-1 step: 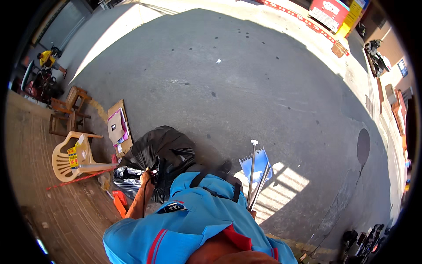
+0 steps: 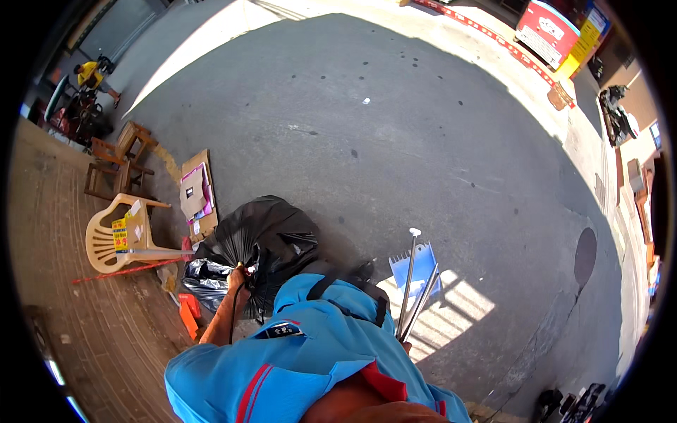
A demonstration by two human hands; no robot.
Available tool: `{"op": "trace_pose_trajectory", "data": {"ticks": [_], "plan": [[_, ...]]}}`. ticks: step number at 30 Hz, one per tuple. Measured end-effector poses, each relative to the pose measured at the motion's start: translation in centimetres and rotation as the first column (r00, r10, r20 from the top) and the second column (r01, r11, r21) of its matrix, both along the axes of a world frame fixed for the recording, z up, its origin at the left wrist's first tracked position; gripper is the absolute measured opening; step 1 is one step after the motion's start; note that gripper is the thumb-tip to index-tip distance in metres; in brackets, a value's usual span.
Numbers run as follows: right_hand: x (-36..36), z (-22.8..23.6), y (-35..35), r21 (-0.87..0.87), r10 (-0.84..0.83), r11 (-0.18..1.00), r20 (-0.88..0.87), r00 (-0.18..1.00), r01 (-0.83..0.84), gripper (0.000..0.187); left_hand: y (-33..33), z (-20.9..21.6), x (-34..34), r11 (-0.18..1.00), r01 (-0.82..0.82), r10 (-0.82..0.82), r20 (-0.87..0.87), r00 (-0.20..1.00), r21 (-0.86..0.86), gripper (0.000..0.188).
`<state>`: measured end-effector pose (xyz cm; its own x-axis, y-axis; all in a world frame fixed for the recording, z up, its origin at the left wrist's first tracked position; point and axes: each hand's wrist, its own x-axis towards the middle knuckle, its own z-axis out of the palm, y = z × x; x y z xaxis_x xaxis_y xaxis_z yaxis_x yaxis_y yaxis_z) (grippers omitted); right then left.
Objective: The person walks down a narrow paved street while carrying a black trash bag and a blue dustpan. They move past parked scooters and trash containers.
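Note:
A big black garbage bag (image 2: 264,222) stands in front of me, left of centre, its top gathered into pleats. My left hand (image 2: 238,278) is closed on the bunched neck of this bag. Along that forearm hangs a thin black cord (image 2: 233,321). By my right side, my right hand (image 2: 407,346) shows only in part beside my blue shirt, closed round the lower ends of metal poles (image 2: 406,292). Beyond it the poles reach to a blue dustpan (image 2: 423,259) with a toothed edge, over a sunlit patch of ground.
A beige plastic chair (image 2: 102,243), wooden stools (image 2: 106,180) and flattened cardboard (image 2: 206,224) stand or lie left of the bag. An orange piece (image 2: 188,317) lies near my left arm. A person in yellow (image 2: 89,74) is by motorbikes (image 2: 81,116) at the far left.
The view has shifted slightly, so most of the surroundings appear a little further right. Both hands keep their grip on the garbage bag and the poles.

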<state>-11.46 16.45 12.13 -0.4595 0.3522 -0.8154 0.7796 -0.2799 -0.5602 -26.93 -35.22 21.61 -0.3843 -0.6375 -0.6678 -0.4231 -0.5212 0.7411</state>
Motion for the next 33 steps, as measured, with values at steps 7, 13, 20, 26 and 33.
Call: {"op": "trace_pose_trajectory", "data": {"ticks": [7, 13, 20, 26, 33], "plan": [[-10.6, -9.1, 10.1, 0.013, 0.152, 0.988, -0.033, 0.988, -0.151, 0.008, 2.0, 3.5, -1.7, 0.925, -0.295, 0.336, -0.155, 0.929, 0.239, 0.030], [-25.2, -2.5, 9.6, 0.296, 0.485, 0.786, 0.246, 0.839, -0.542, 0.007, 1.6, 2.9, -9.1, 0.870, -0.426, 0.466, -0.133, 0.875, 0.247, 0.029], [-37.4, -6.5, 8.8, 0.598, 0.328, 0.625, 0.382, 0.864, -0.502, 0.038, 1.7, 1.9, -10.3, 0.679, -0.697, 0.708, 0.045, 0.705, 0.230, 0.026], [-53.1, -3.7, 4.0, 0.592, 0.488, 0.470, 0.443, 0.752, -0.654, 0.038, 3.0, 3.5, -12.0, 0.632, -0.771, 0.732, 0.267, 0.627, 0.077, 0.019], [-69.5, 6.4, -9.5, 0.254, 0.962, 0.238, 0.071, 0.264, -0.937, 0.014, 3.9, 5.7, -16.8, 0.375, -0.904, 0.917, 0.059, 0.394, 0.207, 0.022]]}}
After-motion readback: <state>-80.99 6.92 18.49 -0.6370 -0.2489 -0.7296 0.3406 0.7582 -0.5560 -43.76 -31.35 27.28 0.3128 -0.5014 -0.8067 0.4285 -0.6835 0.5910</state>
